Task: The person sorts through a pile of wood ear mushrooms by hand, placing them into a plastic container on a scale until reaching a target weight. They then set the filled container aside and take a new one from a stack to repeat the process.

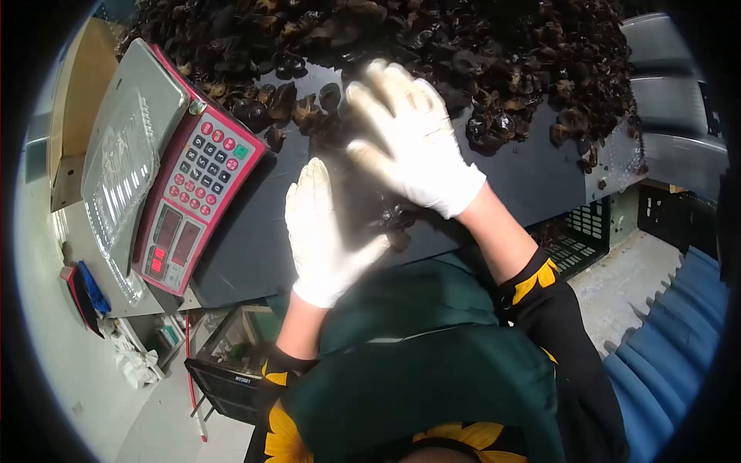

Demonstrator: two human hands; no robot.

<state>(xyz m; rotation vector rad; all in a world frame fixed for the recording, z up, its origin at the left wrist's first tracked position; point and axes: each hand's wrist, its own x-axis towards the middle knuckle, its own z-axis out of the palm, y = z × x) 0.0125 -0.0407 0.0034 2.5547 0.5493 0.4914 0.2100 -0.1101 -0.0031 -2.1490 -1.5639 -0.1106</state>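
White gloves (463, 189) show right of the red scale (202, 166), the left hand (318, 235) with fingers together and thumb out, the right hand (417, 139), blurred, with fingers slightly apart. Dark ruffled pieces (502, 65) heap on the surface (505, 185) beyond the scale, far edge cut off; whatever lies under the palms I can't see

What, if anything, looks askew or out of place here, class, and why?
The clear plastic packaging looks askew: it lies slanted on the metal pan of the scale, jutting past its edge. A few dark pieces by the left hand look stray, lying near the front edge of the table, away from the main heap.
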